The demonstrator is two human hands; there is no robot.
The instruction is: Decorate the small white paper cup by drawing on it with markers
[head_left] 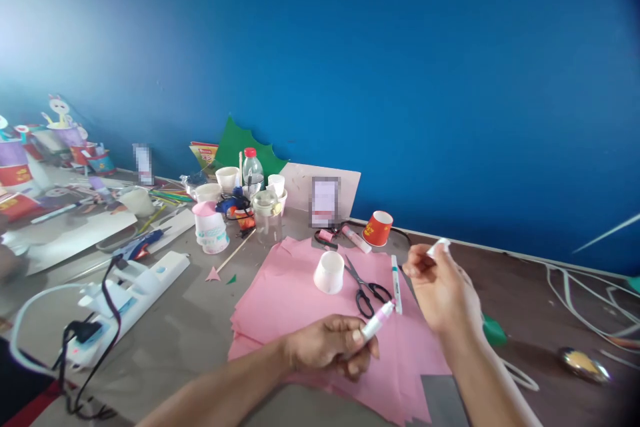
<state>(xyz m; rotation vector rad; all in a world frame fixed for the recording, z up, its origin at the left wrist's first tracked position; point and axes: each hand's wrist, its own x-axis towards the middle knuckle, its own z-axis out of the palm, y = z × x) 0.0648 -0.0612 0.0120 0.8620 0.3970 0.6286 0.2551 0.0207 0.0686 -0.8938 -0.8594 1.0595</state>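
Holding the glue stick (379,319) tilted over the pink paper (300,307), your left hand (330,350) has its grip wrapped round the barrel, leaving the tip exposed. Your right hand (440,290), above the paper's right edge, pinches the white cap (439,246) clear. Black scissors (367,287) lie just beyond.

Matt pink paper sheets (300,307), on them a smooth white paper cup (329,272), black-handled metal scissors (367,287) beside it, glossy plastic glue stick (379,319)

bright even daylight, soft shadows; edges warped and blurred, corners dark.
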